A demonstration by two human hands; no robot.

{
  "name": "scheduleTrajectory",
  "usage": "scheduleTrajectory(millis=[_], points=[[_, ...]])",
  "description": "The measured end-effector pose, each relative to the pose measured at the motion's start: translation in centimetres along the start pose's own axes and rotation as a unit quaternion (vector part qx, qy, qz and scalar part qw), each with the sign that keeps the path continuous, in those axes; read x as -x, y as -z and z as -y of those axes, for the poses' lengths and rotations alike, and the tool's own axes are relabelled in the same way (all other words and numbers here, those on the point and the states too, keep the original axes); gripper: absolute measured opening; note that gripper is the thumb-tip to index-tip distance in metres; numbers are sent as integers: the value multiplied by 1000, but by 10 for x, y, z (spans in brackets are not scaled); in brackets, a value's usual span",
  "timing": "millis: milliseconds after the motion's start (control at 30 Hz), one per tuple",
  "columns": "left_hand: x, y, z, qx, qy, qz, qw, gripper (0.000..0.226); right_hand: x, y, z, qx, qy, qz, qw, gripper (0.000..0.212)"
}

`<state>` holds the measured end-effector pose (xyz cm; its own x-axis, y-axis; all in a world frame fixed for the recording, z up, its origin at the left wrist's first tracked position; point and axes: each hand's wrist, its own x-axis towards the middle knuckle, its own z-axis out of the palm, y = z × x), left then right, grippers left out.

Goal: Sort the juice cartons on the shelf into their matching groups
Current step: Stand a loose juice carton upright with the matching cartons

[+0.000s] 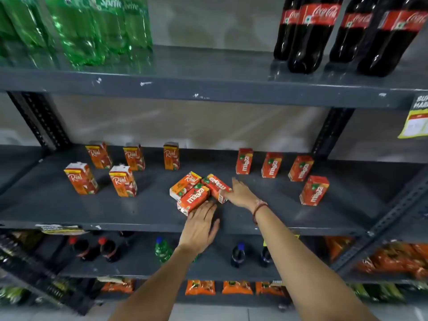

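Note:
Three cartons lie flat in the middle of the grey shelf (pixel 69 212): a Real carton (pixel 184 186), a Maaza carton (pixel 194 199) in front of it and a second Maaza carton (pixel 215 186) to the right. My left hand (pixel 201 225) rests flat with its fingertips at the front Maaza carton. My right hand (pixel 240 193) touches the right Maaza carton's end, fingers spread. Several Real cartons (pixel 122 180) stand upright at the left. Several Maaza cartons (pixel 315 190) stand at the right.
Green Sprite bottles (pixel 76 28) and dark Coca-Cola bottles (pixel 308 35) fill the shelf above. Small bottles (pixel 237 254) and orange packets (pixel 237 287) sit on the shelves below. A yellow price tag (pixel 415 121) hangs at the right. Slotted uprights frame the bay.

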<state>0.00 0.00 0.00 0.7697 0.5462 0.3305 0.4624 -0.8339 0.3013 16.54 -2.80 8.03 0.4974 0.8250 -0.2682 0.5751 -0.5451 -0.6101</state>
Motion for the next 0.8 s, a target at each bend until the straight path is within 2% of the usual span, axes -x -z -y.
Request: scheduleTrajectory(millis=[133,200,367,400,467,533,600,700,800], points=[[-6,-10,1,-8,42,36,998,51,-25,3,4,39,-32,52,997,66],[-6,-14,0,-22,33,30,999,50,-34,2,3,48,-34,62,996,61],[-7,-15,0,-37,25,2,999,48,-51,5,-1,-17,-71,101,992,77],[-7,-16,0,-35,24,-1,999,49,-51,5,-1,-24,-83,114,990,75],[-7,-17,1,-40,17,-3,999,50,-51,3,-6,-76,-109,123,983,54],[-6,-17,2,-44,13,-1,999,52,-46,1,-12,-158,-132,130,970,44],[-6,-17,2,-53,12,2,999,54,-39,-2,-19,-222,-133,117,959,49],[-6,-17,1,-55,13,0,998,55,-24,-9,-24,-308,-110,66,943,69],[-5,-16,-1,-56,13,3,998,54,-9,-18,-26,-380,-82,10,921,59]])
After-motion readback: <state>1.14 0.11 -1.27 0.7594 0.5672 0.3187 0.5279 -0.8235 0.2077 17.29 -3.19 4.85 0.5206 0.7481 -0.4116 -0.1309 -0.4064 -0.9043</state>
